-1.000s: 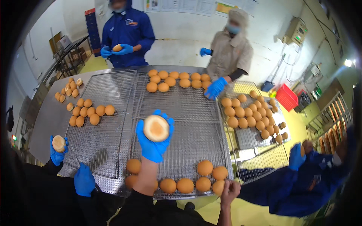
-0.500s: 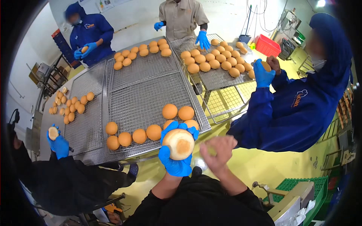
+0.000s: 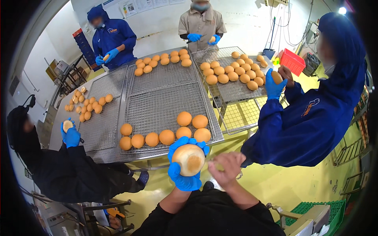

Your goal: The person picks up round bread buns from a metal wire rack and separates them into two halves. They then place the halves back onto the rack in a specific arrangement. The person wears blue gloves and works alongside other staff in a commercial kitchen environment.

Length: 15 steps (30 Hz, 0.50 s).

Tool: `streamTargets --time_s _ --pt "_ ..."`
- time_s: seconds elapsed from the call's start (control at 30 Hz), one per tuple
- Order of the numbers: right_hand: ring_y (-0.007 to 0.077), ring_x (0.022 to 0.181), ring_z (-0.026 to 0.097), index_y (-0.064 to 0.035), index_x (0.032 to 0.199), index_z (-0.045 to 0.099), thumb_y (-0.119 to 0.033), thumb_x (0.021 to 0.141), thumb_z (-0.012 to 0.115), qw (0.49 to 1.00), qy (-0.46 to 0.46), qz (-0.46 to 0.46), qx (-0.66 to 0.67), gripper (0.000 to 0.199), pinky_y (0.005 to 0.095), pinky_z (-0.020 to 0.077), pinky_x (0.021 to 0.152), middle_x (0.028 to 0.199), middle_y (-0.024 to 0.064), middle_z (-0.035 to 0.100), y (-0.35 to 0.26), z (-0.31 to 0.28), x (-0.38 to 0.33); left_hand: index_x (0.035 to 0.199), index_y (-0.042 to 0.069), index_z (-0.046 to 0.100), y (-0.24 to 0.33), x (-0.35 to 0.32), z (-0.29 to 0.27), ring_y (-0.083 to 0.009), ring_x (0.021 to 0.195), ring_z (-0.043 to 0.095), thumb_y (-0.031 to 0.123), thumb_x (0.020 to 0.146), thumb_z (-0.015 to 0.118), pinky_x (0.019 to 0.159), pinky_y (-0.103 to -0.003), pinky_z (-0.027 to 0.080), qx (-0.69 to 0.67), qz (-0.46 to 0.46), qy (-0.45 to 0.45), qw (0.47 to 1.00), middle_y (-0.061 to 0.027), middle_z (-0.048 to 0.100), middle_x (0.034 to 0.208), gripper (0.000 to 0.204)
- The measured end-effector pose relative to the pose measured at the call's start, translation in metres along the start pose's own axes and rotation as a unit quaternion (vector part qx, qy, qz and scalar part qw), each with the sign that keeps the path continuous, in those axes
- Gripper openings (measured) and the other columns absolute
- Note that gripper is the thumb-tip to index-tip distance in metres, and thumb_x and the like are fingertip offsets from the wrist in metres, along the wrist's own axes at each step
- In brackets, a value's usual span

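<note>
My left hand [image 3: 185, 181], in a blue glove, holds a round bun [image 3: 188, 159] with its pale underside and browned patch turned up toward me. The fingers wrap round its far rim and the thumb lies along its left side. Just right of the bun, apart from it, is my bare right hand [image 3: 226, 168]. Its fingers are curled in, and whatever they may hold is hidden. Beyond my hands, several golden-brown buns [image 3: 167, 137] sit in rows along the near edge of a wire rack [image 3: 165, 106].
The rack lies on a metal table [image 3: 106, 156]. A second rack [image 3: 236, 116] with more buns stands at the right. Co-workers handle buns: one at left [image 3: 71, 173], one close at right [image 3: 299, 126], two across the table. A green crate [image 3: 334, 212] is at lower right.
My view has shifted, so the table sits lower and further right. My hands keep nearly the same pose around the bun. The beige-clad co-worker's hand has left the right rack and now holds a bun.
</note>
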State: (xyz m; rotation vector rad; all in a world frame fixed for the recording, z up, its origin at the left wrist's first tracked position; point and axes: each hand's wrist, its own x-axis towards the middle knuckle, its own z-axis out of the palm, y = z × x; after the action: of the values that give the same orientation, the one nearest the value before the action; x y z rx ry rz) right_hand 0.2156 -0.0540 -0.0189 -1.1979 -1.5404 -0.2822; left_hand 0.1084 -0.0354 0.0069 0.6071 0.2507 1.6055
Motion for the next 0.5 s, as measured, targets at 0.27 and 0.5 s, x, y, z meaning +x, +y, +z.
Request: streamTargets --time_s 0.27,0.5 --pt "0.0205 0.068 0.045 -0.0123 0.072 0.055 -0.018 0.059 0.068 0.997 -0.034 -0.061 0.011 0.020 0.0334 0.0292 0.066 0.072 0.0014 0.054 -0.012 -0.015 0.004 0.120 0.004 0.040 -0.005 -0.014 0.006 -0.0295 0.095 0.052 0.047 0.072 0.055 0.084 -0.043 0.042 0.052 0.021 0.023 0.998 -0.0133 0.052 0.107 0.066" --pt "0.0185 0.067 0.046 -0.0126 0.071 0.056 -0.016 0.060 0.070 0.999 0.029 -0.019 0.004 0.018 0.0323 0.0287 0.066 0.069 -0.0007 0.053 -0.006 -0.010 0.002 0.119 0.002 0.039 -0.010 -0.019 0.004 -0.0310 0.095 0.053 0.041 0.069 0.061 0.086 -0.046 0.041 0.075 0.003 0.004 0.997 -0.0151 0.051 0.107 0.067"
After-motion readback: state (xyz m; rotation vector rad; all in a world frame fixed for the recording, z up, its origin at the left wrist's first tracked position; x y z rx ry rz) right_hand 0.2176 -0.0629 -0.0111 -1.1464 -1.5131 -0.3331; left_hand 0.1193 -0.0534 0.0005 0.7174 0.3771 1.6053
